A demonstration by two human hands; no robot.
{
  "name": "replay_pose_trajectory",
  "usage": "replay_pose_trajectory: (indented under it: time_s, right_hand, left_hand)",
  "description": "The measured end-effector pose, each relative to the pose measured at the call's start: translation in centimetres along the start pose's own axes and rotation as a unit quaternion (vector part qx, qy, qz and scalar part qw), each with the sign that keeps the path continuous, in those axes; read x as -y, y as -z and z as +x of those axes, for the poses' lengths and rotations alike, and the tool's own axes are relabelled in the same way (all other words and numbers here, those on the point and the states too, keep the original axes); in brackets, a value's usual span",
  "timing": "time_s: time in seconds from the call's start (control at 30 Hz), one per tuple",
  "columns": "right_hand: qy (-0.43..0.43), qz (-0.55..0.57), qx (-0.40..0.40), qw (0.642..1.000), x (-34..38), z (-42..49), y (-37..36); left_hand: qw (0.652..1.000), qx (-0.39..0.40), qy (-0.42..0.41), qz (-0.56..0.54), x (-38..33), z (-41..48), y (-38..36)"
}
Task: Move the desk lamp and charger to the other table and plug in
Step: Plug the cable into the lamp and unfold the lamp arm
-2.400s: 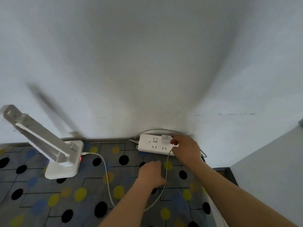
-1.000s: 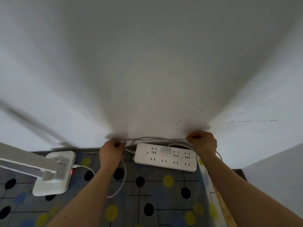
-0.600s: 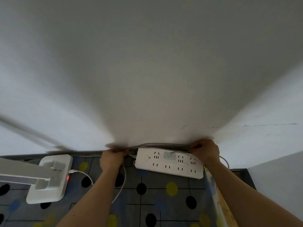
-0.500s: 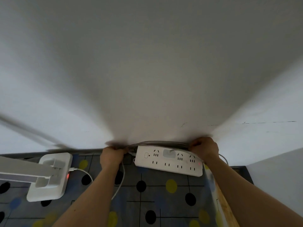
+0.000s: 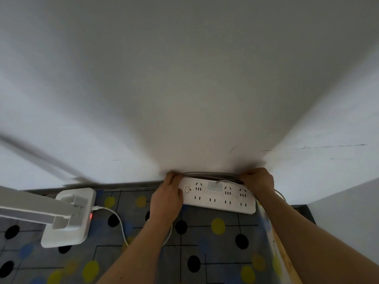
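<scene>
While both hands reach to the wall, the white power strip lies flat at the back edge of the counter, which is covered by a grey cloth with black and yellow dots. At the strip's switch end, the left hand has its grip curled over the corner, fingers tucked behind it; at the opposite end, the right hand is clenched on the bundle of grey cable that runs along the strip's far side against the wall. A white charger sits plugged into the strip's back row of sockets. Well off from the strip's switch end stands the desk lamp, its white lead curving from its base and passing under the left forearm.
</scene>
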State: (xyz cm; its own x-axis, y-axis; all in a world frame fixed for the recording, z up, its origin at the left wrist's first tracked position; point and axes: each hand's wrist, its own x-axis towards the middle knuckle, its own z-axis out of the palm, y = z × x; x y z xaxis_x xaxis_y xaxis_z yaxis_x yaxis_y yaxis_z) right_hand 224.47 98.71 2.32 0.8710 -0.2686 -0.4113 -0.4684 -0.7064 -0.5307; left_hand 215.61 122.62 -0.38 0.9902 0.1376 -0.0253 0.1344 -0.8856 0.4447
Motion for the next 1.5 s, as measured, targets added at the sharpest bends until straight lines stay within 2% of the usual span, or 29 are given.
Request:
replay_pose_trajectory:
  time_s: [0.13,0.23,0.43,0.57,0.67,0.73,0.9,1.0,1.13,1.2,1.33,1.5]
  right_hand:
    - [-0.005,0.041,0.006,0.999,0.3,-0.5,0.2]
    - [-0.004,0.119,-0.022,0.993,0.0,-1.2,0.5]
    - [-0.051,0.296,-0.034,0.953,-0.7,-2.5,1.1]
    - [-0.05,0.333,-0.052,0.94,-0.8,-3.6,1.5]
    - [-0.051,0.357,-0.056,0.931,-0.9,-4.4,2.1]
    - [-0.049,0.345,-0.037,0.937,-0.9,-4.7,2.5]
    - [-0.013,0.173,-0.027,0.984,-1.7,-4.3,2.6]
    - [-0.025,0.137,-0.024,0.99,-2.5,-3.8,2.1]
    - [-0.053,0.116,-0.026,0.991,-2.9,-3.4,1.0]
    - [-0.064,0.087,-0.031,0.994,-2.6,-3.4,0.7]
    - [-0.083,0.015,-0.043,0.996,-1.9,-3.0,0.6]
    - [-0.103,0.001,-0.035,0.994,-2.4,-2.7,0.6]
  left_hand:
    - [0.998,0.034,0.006,0.051,-0.6,0.4,0.6]
    - [0.997,0.046,-0.001,0.059,-0.3,0.4,0.8]
    - [0.996,0.051,-0.012,0.077,0.1,-0.2,0.5]
    - [0.996,0.028,0.048,0.074,-0.8,0.1,0.6]
    - [0.99,0.046,0.095,0.089,-1.2,1.1,0.6]
    - [0.986,0.058,0.118,0.104,-1.0,1.9,1.0]
    - [0.985,-0.012,0.153,0.073,-0.6,1.9,1.3]
    - [0.97,-0.022,0.234,-0.056,-0.5,1.9,1.3]
    - [0.913,-0.035,0.312,-0.263,0.1,2.4,1.3]
    - [0.891,-0.044,0.331,-0.307,-0.1,2.2,1.0]
    - [0.948,-0.088,0.248,-0.18,-0.5,1.0,0.0]
    - [0.974,-0.088,0.161,-0.13,0.3,0.5,-0.4]
